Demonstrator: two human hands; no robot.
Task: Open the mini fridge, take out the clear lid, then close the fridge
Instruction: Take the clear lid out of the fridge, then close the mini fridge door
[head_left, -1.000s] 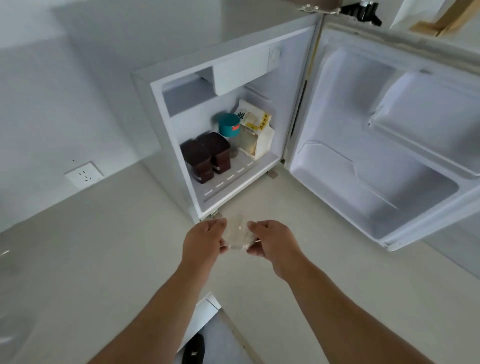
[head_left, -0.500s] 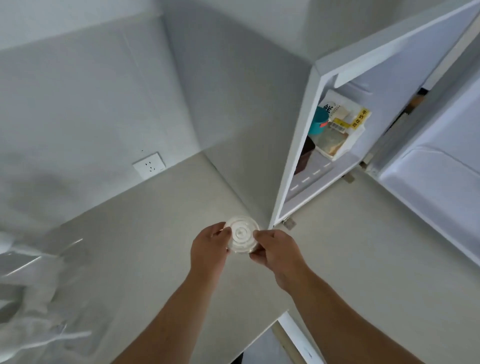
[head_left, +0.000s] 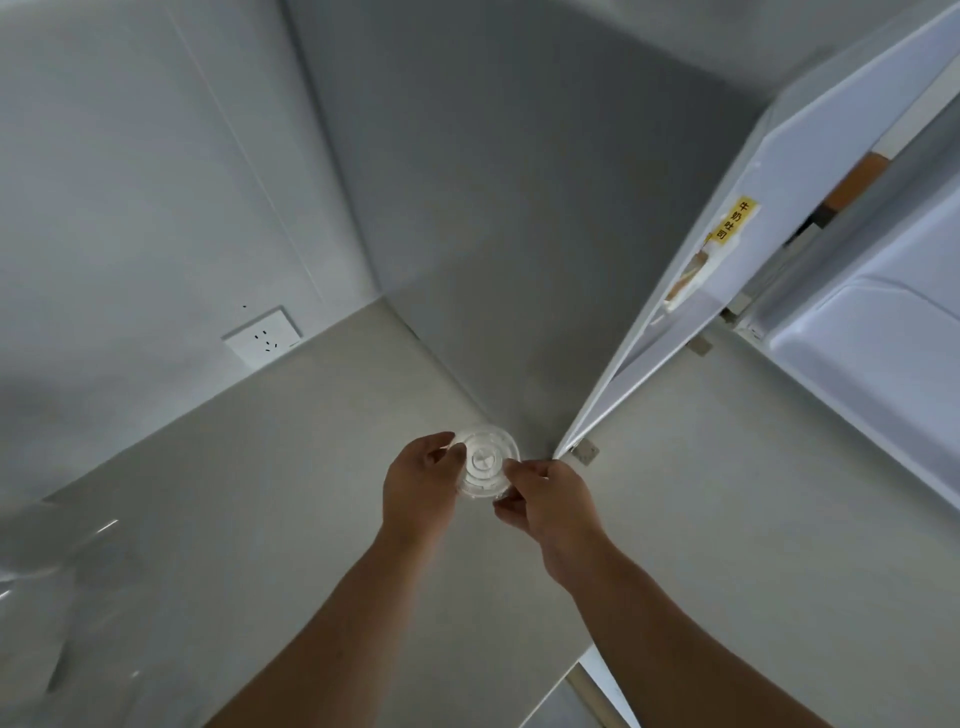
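Note:
A round clear lid (head_left: 485, 460) with raised rings is held flat between both hands, just above the beige counter (head_left: 291, 493) left of the fridge. My left hand (head_left: 420, 486) pinches its left rim and my right hand (head_left: 548, 496) pinches its right rim. The white mini fridge (head_left: 519, 234) stands at the right, its grey side wall facing me. Its door (head_left: 872, 353) hangs open at the far right. Only a thin slice of the inside shows, with a bread bag bearing a yellow label (head_left: 732, 221).
A white wall socket (head_left: 262, 338) sits on the left wall just above the counter. Crumpled clear plastic (head_left: 62, 587) lies at the lower left. The counter's front edge (head_left: 587, 670) runs below my right forearm. A metal fridge foot (head_left: 584, 451) is beside the lid.
The view has swung further left, so the fridge interior is almost out of sight. Both hands keep hold of the lid, now over the counter beside the fridge's left side.

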